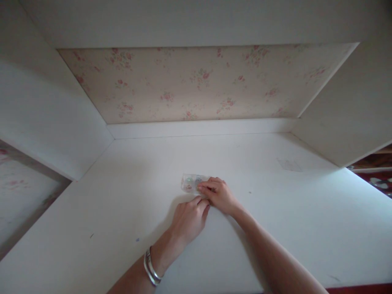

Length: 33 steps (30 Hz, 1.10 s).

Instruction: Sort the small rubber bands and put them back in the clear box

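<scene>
A small clear plastic packet (187,183), with little round green, red and dark marks showing through it, lies on the white desk (147,171) near its middle. My right hand (219,195) covers the packet's right end, thumb and fingers closed on it. Just below, my left hand (190,216) is curled with its fingertips pressed together, close to the right hand's fingers. What those left fingertips hold, if anything, is hidden. Silver bangles (151,267) circle my left wrist.
White panels (55,94) rise on the left and right of the desk, with floral wallpaper (177,85) behind. A faint rectangular mark (289,165) lies at the back right. Small specks, one blue (137,240), dot the surface. Shelves with items (376,175) stand past the right panel.
</scene>
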Motion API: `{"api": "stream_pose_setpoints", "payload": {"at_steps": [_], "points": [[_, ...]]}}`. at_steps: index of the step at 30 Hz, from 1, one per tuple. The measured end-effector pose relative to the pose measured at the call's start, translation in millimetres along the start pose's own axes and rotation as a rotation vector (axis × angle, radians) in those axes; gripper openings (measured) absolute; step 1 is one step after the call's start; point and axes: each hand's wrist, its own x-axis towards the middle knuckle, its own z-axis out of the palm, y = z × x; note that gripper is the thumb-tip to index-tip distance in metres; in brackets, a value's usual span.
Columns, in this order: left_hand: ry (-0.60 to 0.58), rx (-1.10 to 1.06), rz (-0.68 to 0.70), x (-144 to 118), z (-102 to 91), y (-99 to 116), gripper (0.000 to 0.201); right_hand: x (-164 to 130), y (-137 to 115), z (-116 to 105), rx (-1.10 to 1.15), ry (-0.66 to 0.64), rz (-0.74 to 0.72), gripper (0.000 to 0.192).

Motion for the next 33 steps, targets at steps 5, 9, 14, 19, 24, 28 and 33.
{"api": "stream_pose_setpoints", "payload": {"at_steps": [5, 9, 14, 19, 24, 28, 33], "points": [[-0.022, -0.02, 0.025, -0.6, 1.3, 0.3, 0.023, 1.4, 6.5, -4.0, 0.197, 0.099, 0.145, 0.026], [-0.048, 0.011, 0.054, -1.3, 3.5, 1.0, 0.022, 2.0, 12.7, -10.9, 0.277, 0.184, 0.302, 0.031], [0.002, -0.06, 0.069, -4.7, 3.2, -3.2, 0.02, -4.4, 15.1, -15.5, 0.255, 0.188, 0.313, 0.034], [0.206, -0.139, -0.009, -2.9, -0.8, -16.3, 0.015, -10.1, 9.9, -11.4, 0.228, 0.157, 0.296, 0.034], [0.29, -0.042, -0.068, 7.6, -1.6, -23.3, 0.015, -12.8, 5.4, -19.1, 0.228, -0.025, 0.235, 0.031], [0.276, 0.04, -0.077, 12.7, 1.9, -19.6, 0.017, -17.8, 4.1, -37.4, 0.189, -0.334, 0.032, 0.018], [0.299, 0.029, -0.075, 11.3, 0.0, -19.0, 0.02, -21.8, 4.3, -44.6, 0.039, -0.4, -0.139, 0.011]]}}
